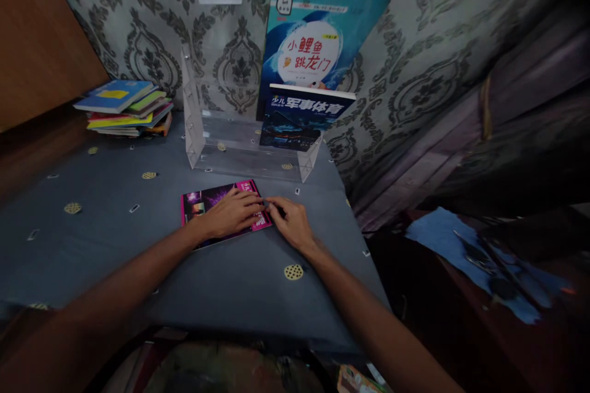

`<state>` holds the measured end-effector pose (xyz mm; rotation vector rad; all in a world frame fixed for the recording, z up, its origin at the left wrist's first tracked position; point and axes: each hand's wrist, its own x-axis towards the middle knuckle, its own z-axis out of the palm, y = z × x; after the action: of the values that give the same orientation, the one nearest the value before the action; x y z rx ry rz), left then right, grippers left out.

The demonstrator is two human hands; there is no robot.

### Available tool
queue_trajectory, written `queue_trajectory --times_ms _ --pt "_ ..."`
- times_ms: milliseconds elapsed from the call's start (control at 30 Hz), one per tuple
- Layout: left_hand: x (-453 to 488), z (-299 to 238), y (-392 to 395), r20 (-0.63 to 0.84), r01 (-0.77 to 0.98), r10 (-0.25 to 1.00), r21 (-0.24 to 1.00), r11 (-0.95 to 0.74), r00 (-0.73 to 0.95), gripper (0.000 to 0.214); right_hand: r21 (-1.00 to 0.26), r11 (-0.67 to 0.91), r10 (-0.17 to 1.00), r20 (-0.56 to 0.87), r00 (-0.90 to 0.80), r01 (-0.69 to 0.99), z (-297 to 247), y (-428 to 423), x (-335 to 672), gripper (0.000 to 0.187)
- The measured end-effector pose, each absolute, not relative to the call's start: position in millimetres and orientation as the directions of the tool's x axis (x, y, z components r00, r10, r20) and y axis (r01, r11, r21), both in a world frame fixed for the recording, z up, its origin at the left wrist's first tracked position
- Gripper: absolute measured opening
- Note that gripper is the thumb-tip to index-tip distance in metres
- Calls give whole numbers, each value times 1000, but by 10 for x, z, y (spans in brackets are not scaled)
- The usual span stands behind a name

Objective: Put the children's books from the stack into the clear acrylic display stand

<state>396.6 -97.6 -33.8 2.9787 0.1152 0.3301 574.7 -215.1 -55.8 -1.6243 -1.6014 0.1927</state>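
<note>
A thin book (212, 196) with a black, purple and pink cover lies flat on the table, a little askew. Across its right half rests my left hand (235, 214), fingers stretched out and pressed flat on the cover. My right hand (292, 221) is at the book's right edge, its thumb and forefinger pinched together there. A small dark bit shows at those fingertips, seemingly the edge of the book. My left fingers hide part of the cover's title.
Behind the book stands a clear acrylic book rack (196, 135) holding a dark blue book (299, 123) and taller teal books (318, 18). A stack of books (126, 107) sits at the back left. Patterned curtains (415, 73) hang behind; blue cloth (461, 252) lies at right.
</note>
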Motion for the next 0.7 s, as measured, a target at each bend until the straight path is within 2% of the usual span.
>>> queue_trajectory --times_ms 267,467,700 --pt "3995 -388 -988 248 -53 -30 86 -995 968 34 -668 112 891 395 222 735 -520 -2177 5723 29" --pt "3987 -345 -1020 263 -41 -3 139 -989 965 31 -657 101 901 378 211 747 -531 -2162 5736 30" --pt "3990 -326 -1042 256 -44 -5 147 -988 967 29 -647 83 906 366 214 758 -530 -2164 5728 31"
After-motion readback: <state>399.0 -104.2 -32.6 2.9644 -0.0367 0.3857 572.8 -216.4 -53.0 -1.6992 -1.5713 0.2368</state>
